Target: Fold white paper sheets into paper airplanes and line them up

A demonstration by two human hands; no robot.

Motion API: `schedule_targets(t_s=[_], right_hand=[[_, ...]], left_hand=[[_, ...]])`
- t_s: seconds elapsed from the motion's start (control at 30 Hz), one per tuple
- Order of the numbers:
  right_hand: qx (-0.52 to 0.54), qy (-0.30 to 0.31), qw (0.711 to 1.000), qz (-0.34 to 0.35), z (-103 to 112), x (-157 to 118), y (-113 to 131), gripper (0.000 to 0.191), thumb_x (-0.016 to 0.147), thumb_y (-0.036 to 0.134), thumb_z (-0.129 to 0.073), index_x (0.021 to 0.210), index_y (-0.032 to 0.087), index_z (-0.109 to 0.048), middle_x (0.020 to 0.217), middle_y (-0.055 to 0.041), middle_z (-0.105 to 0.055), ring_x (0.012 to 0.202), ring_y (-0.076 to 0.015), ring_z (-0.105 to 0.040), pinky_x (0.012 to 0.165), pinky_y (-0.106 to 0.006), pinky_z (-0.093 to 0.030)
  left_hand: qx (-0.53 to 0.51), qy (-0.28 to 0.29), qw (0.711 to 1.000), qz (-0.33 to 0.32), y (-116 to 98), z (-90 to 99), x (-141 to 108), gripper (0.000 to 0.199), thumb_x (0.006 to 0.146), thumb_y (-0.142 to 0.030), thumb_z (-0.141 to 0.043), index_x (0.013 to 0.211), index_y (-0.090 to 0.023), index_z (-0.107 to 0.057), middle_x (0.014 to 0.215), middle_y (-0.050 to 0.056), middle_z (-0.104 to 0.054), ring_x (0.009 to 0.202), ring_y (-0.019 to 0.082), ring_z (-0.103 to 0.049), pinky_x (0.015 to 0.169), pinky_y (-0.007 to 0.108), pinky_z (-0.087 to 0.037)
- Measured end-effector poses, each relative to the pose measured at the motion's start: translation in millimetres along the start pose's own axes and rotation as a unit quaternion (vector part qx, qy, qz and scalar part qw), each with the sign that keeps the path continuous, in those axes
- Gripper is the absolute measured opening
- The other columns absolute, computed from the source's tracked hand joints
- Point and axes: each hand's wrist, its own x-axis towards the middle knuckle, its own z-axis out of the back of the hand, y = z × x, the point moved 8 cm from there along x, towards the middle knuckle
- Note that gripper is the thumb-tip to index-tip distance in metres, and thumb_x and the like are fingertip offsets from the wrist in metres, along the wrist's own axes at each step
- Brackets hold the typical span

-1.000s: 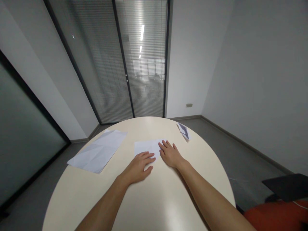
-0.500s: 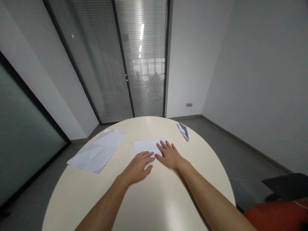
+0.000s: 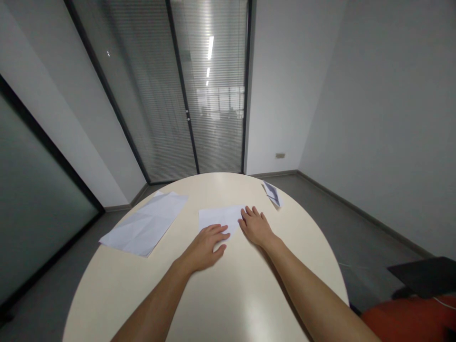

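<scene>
Looks like a flattening or smoothing step, going by the pose. Got the left hand laid low and palm down, with fingers pointing inward over the near edge of a small white rectangular sheet of paper and the thumb splayed off to the side. Got the right hand palm down too, angled forward and slightly inward, with fingertips at the sheet's right edge and fingers a little fanned. Not gripping anything with either one, just loose and flat, with the sheet lying just ahead of and between both. Can't tell the pressure from here. Would say the next move calls for a steady left hand as anchor plus light, even strokes from the right, without dragging the sheet askew. Reaching well forward with both bare arms, over a round cream-coloured table. Farther out, worth noting some big creased white paper sheets well to the left of the left hand, and a small folded white paper piece beyond the right hand, near the far rim. Past all that, just a dark-framed glass partition with grey blinds straight ahead.
</scene>
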Motion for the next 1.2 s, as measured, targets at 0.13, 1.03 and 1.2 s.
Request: schedule_targets(t_s=[0.13,1.03,1.2], right_hand=[[0.001,-0.004,1.0,0.014,0.8,-1.7,5.3,0.063,0.101,0.048,-0.044,0.152,0.01,-0.046,0.166,-0.0209,-0.026,0.155,-0.0409,-0.016,0.12,-0.06,-0.021],[0.029,0.002,0.997,0.067,4.7,-2.8,13.4,0.046,0.104,0.033,-0.038,0.145,0.019,-0.053,0.16,-0.0135,-0.043,0.151,-0.0319,-0.031,0.12,-0.059,-0.025],[0.029,0.007,0.997,0.068,2.3,-2.5,11.7,0.051,0.102,0.039,-0.044,0.147,0.017,-0.051,0.161,-0.0163,-0.04,0.152,-0.0352,-0.028,0.12,-0.06,-0.021]], left_hand=[[0.0,-0.003,1.0,0.0,1.0,-1.1,0.6,0.042,0.093,-0.02,-0.06,0.134,-0.028,-0.065,0.149,0.005,-0.058,0.139,0.026,-0.051,0.118,0.052,-0.041],[-0.001,0.009,1.0,0.005,-1.3,0.0,3.3,0.036,0.096,-0.018,-0.054,0.128,-0.026,-0.069,0.145,0.002,-0.062,0.136,0.026,-0.053,0.115,0.048,-0.044],[0.005,0.008,1.0,0.008,-0.9,-0.4,4.5,0.036,0.097,-0.016,-0.052,0.127,-0.026,-0.069,0.144,0.001,-0.062,0.136,0.025,-0.053,0.115,0.048,-0.044]])
